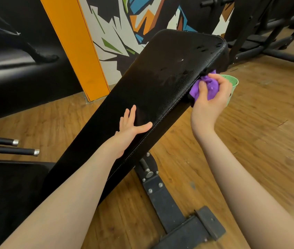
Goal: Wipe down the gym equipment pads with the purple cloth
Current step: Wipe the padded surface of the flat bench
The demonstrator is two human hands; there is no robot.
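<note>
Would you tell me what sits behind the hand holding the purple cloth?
A green cup peeks out behind the right hand, which grips the purple cloth. The hand covers most of the cup, so its contents and base stay unseen.

Bright even indoor light, soft sheen on the black pad [160, 83], wide-angle bending at edges, blurred floor [268, 141] at right

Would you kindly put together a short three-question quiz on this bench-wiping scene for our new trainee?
1. True or false: the left hand holds the purple cloth.
2. Which part of the black pad does the cloth touch: A) top face B) right side edge C) seat?
3. Fill in: behind the right hand stands a green ____.

Key: 1 false; 2 B; 3 cup.
</note>
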